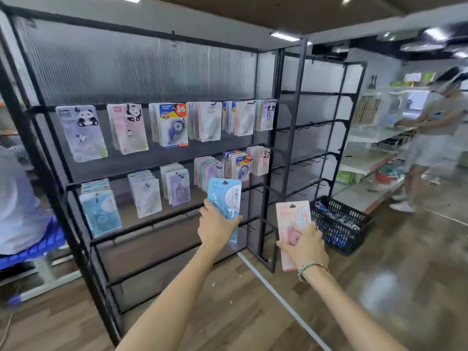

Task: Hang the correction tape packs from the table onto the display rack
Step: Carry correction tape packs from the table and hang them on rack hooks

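- Your left hand point(217, 225) grips a blue correction tape pack point(225, 198) by its lower half, fingers and thumb curled round it, so the hang hole at the top edge stays free.
- That blue pack stands upright, long axis close to vertical and leaning slightly right, its printed face toward you, right in front of the display rack point(162, 173).
- The pack sits just right of the filled hooks in the lower hung row, level with the bar below them; bare hooks point(255, 190) show just beside its top edge on the right, so I judge the hole needs only a short push forward onto one.
- Your right hand point(305, 247) holds a pink correction tape pack point(291, 224) round its middle, also upright, lower and further right, in front of the rack's end post.
- The left hand is the nearer to the hooks, so it looks set to hang first.
- No table is in view.
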The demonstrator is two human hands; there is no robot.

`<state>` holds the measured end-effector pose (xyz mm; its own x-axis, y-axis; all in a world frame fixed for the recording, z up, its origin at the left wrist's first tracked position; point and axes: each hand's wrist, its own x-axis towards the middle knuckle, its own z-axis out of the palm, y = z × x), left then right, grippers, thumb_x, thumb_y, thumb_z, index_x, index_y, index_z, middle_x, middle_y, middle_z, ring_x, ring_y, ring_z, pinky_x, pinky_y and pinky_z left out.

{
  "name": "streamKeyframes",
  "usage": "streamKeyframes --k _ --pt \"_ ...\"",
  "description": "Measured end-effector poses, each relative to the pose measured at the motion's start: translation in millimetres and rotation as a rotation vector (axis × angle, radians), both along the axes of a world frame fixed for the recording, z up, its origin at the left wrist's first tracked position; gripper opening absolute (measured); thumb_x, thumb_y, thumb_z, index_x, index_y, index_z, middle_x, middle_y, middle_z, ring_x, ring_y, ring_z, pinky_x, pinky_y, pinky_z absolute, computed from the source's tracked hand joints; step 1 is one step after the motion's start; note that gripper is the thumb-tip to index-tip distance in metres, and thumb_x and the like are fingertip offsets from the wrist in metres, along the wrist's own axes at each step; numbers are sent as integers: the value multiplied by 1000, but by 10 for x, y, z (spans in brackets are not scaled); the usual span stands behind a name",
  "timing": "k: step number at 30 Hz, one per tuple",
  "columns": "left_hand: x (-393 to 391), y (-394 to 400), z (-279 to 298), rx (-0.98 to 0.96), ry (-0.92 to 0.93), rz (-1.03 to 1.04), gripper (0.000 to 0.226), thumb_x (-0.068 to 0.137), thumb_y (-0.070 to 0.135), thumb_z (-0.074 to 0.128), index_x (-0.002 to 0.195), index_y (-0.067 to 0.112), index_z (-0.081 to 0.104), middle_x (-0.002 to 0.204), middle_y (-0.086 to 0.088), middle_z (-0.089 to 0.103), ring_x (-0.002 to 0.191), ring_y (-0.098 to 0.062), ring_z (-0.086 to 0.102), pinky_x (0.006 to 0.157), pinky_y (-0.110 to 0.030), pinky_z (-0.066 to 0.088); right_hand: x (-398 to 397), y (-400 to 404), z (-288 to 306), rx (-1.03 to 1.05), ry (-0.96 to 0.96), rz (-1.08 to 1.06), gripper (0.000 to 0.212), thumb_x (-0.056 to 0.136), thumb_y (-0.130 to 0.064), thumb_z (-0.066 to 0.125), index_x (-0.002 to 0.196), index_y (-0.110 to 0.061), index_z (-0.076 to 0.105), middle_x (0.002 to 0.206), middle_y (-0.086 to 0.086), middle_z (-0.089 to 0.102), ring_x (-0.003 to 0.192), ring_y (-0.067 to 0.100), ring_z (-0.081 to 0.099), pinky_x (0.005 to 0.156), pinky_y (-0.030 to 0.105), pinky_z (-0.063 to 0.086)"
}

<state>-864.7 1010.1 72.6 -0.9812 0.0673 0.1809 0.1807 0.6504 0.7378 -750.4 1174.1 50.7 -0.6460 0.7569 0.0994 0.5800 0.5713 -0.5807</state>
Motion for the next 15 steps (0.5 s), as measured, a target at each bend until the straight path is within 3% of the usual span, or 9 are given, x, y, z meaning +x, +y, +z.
streamKeyframes --k 8,15 --pt "-768 965 -184 -44 -5 -17 92 71 51 77 134 5 28 122 -13 45 110 -34 55 86 -45 49 -751 990 -188 -27 3 -16 109 72 -53 75 147 -4 12 136 15 38 124 31 43 89 42 46" --pt "-1381 1976 -347 23 -47 90 83 73 48 77 127 7 31 121 -13 46 109 -33 54 80 -41 46 -1647 2165 -249 1 -8 118 105 70 -52 77 144 -5 17 132 14 40 119 32 48 85 42 48"
